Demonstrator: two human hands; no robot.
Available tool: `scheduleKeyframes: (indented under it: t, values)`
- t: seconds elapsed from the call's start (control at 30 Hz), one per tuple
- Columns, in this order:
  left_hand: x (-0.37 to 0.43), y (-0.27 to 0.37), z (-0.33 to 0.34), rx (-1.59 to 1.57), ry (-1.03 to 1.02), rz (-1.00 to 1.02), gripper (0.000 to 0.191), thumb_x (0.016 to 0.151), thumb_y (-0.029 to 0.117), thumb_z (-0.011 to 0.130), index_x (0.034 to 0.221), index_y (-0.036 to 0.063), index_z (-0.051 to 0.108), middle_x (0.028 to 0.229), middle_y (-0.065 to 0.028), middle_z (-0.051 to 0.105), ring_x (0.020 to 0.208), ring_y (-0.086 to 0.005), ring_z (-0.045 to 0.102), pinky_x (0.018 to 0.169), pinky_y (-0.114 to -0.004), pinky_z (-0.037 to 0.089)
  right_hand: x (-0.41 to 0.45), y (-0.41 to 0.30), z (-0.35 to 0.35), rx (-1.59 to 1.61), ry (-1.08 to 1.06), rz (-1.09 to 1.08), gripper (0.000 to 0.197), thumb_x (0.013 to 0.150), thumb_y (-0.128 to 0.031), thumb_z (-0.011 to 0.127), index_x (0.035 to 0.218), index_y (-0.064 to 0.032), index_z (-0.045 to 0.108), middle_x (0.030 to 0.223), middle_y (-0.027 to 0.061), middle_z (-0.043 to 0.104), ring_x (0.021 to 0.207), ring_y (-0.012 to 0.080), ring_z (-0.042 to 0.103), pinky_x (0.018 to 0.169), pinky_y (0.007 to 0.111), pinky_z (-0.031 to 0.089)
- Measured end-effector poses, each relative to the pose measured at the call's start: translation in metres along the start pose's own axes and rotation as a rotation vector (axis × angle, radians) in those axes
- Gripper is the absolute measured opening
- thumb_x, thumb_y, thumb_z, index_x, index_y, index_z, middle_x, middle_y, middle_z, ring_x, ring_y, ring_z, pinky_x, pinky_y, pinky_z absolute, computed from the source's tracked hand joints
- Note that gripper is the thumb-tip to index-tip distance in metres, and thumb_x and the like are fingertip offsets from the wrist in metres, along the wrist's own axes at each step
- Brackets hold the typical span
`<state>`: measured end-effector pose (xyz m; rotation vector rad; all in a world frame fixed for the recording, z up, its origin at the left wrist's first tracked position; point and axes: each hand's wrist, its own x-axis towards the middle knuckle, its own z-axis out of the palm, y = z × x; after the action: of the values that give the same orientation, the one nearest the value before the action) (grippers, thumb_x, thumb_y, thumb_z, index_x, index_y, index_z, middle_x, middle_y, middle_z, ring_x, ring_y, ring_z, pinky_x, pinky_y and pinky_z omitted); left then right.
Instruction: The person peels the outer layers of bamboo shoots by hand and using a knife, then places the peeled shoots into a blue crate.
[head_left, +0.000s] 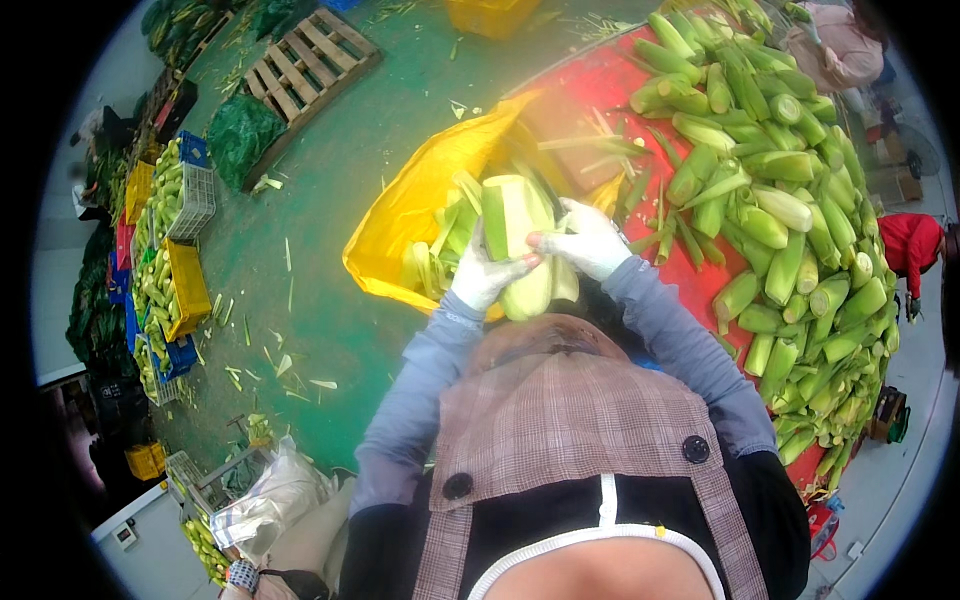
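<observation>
In front of my lap I hold an ear of corn (517, 217) upright, its pale inner husk showing beside a darker green outer strip. My left hand (484, 266), in a white glove with bare fingertips, grips its left side. My right hand (589, 238), gloved the same way, is closed on its right side, thumb across the front; the other fingers are hidden behind the husk. Below and beyond my hands, a yellow woven bag (409, 202) gapes wide with stripped green husks (431, 259) in it.
To my right, a red tabletop (585, 71) bears a large pile of husked corn ears (787, 187). Crates of corn (187, 289) line the left. A wooden pallet (315, 64) lies on the green floor (300, 225) among scraps. A person in red (909, 244) stands beyond the pile.
</observation>
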<state>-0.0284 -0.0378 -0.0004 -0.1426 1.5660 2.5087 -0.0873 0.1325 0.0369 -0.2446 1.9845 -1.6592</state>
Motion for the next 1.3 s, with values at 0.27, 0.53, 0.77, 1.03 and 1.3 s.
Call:
scheduleKeyframes:
  t: [0.27,0.53,0.77,1.03,1.3]
  values:
    - [-0.008,-0.001,-0.008,-0.178,-0.067,-0.136,0.07,0.076,0.014,0.071,0.133,0.0011,0.033,0.123,-0.0107,0.049,0.111,-0.0205,0.049,0.095,-0.033,0.041,-0.008,-0.001,-0.008,0.251,-0.037,0.129,0.044,0.079,-0.021,0.067,0.114,-0.0002,0.053,0.09,0.0056,0.061,0.073,0.0103,0.057,0.06,0.023,0.046]
    - [0.004,-0.021,-0.009,-0.178,0.101,0.063,0.059,0.08,0.026,0.068,0.126,0.0004,0.042,0.118,-0.0093,0.053,0.106,-0.0192,0.051,0.093,-0.031,0.04,-0.005,0.002,0.005,0.015,-0.053,-0.117,0.044,0.08,-0.02,0.068,0.115,0.0003,0.052,0.096,0.0077,0.063,0.078,0.0124,0.061,0.068,0.026,0.05]
    - [0.007,-0.013,-0.008,-0.295,0.094,0.1,0.067,0.076,0.038,0.07,0.124,-0.0007,0.042,0.112,-0.0115,0.056,0.1,-0.0218,0.057,0.087,-0.034,0.047,-0.005,-0.003,0.016,0.72,-0.178,0.166,0.05,0.075,-0.018,0.072,0.118,-0.0024,0.05,0.095,0.007,0.063,0.075,0.0142,0.062,0.061,0.026,0.051]
    - [0.022,-0.036,-0.025,-0.556,0.49,-0.065,0.047,0.088,0.031,0.056,0.122,0.0012,0.045,0.112,-0.0117,0.056,0.099,-0.0227,0.057,0.087,-0.034,0.046,-0.011,-0.025,0.023,0.071,-0.167,0.014,0.048,0.078,-0.026,0.07,0.114,0.0011,0.052,0.094,0.0062,0.062,0.079,0.0109,0.058,0.07,0.026,0.047]
    - [0.015,-0.043,-0.081,-0.945,0.558,0.16,0.061,0.077,0.054,0.056,0.12,0.0125,0.045,0.118,-0.0084,0.053,0.108,-0.0298,0.052,0.091,-0.049,0.044,0.003,-0.001,0.008,0.586,0.482,0.006,0.028,0.081,-0.027,0.067,0.096,-0.0045,0.057,0.066,0.0042,0.058,0.044,0.0118,0.048,0.041,0.027,0.039]
